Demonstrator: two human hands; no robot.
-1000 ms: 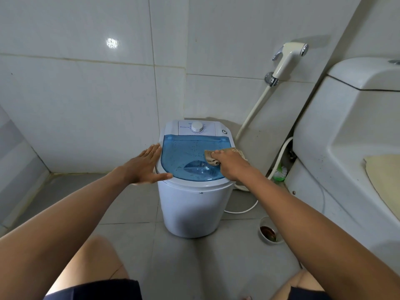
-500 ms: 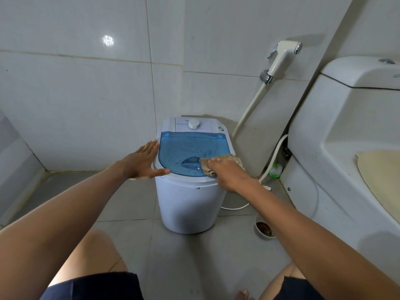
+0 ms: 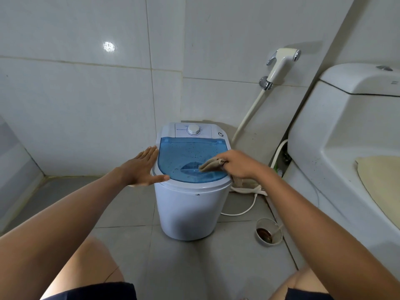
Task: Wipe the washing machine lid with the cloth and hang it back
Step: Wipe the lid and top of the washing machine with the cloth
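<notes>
A small white washing machine (image 3: pixel 190 208) stands on the floor against the tiled wall. Its translucent blue lid (image 3: pixel 186 154) is speckled with dark spots and drops. My right hand (image 3: pixel 240 164) grips a beige cloth (image 3: pixel 211 165) and holds it on the lid's right front part; a tail of the cloth hangs below the hand past the rim. My left hand (image 3: pixel 140 169) lies flat with straight fingers against the machine's left rim, thumb along the front edge.
A white toilet (image 3: pixel 346 148) fills the right side, with a beige mat on it. A bidet sprayer (image 3: pixel 281 63) hangs on the wall with its hose running down. A white cable and a floor drain (image 3: pixel 268 232) lie right of the machine. My knees are at the bottom.
My right hand slid the cloth from the lid's right middle toward the front, then back up a little near the right rim. My left hand stayed on the left rim.
</notes>
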